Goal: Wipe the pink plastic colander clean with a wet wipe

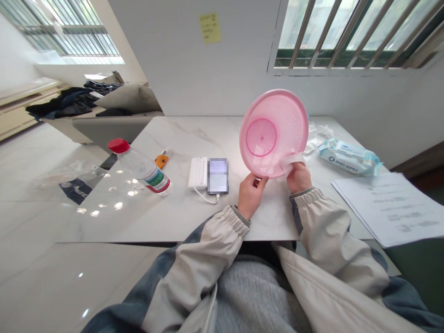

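Note:
A pink plastic colander (pixel 289 120) is tilted up above the table, its inside towards me. My left hand (pixel 250 194) pinches its lower rim between thumb and fingers. At the rim's lower right, my right hand (pixel 299 177) is closed on a white wipe (pixel 292 160), which lies against the colander's edge. The fingertips behind the wipe are partly hidden.
On the table (pixel 180 222) stand a power bank (pixel 197 173) cabled to a phone (pixel 218 176), a tilted red-capped bottle (pixel 147 173) and an orange trinket (pixel 161 160). To the right are a wipes pack (pixel 348 157), crumpled tissues (pixel 317 134) and printed papers (pixel 391 203).

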Available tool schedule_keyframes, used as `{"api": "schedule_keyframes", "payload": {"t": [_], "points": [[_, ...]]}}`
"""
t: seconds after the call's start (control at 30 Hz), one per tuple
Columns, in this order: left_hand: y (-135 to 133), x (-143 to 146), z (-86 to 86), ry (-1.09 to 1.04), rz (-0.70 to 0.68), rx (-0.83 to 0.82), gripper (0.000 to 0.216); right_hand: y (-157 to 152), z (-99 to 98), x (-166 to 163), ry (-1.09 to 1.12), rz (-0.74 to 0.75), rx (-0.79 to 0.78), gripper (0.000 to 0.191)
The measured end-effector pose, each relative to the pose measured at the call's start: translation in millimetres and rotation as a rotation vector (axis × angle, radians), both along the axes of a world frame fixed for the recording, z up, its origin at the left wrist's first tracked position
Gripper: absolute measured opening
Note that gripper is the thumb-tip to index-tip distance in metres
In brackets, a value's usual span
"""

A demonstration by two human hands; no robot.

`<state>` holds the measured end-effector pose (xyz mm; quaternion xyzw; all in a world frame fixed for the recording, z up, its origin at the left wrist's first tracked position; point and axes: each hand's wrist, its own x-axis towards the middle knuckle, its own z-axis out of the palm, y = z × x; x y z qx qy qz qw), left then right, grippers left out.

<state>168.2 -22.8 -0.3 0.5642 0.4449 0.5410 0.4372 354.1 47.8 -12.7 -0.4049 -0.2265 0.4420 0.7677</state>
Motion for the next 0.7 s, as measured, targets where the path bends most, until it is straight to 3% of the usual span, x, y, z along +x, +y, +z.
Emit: {"api": "schedule_keyframes", "payload": {"t": [0.27,0.57,0.7], "points": [[0.0,1.2,-1.3,-0.063,-0.039,-0.041,0.036,0.0,-1.8,3.2,0.043,0.1,-0.028,0.022],[1.4,2.6,-3.1,-0.085,-0.096,-0.1,0.036,-3.2,3.0,-0.4,0.012,-0.064,-0.018,0.024],[1.7,3.0,-4.1,-0.085,-0.099,-0.102,0.037,-2.5,1.0,1.6,0.006,-0.051,-0.016,0.025]]}}
